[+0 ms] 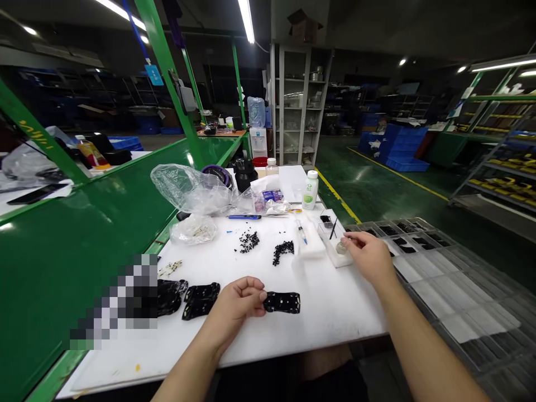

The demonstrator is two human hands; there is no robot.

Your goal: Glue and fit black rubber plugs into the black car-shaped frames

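My left hand (245,298) pinches one end of a flat black plastic plate (285,302) with pale spots along it, held over the white table. My right hand (371,254) is at the small white tray (342,262) on the right. Its fingertips are closed beside a small round dish (341,247); a thin dark item shows at them, too small to name. A thin black stick (334,228) leans in the tray. More black plates (201,300) lie left of my left hand. Two piles of tiny black parts, the left pile (249,240) and the right pile (283,251), lie beyond it.
A blue cutter-like tool (244,216), a white bottle (310,190) and clear plastic bags (190,192) sit toward the back. A syringe-like item (301,231) lies on a white block. Divided clear trays (454,296) stand at right; a green partition (104,223) borders the left.
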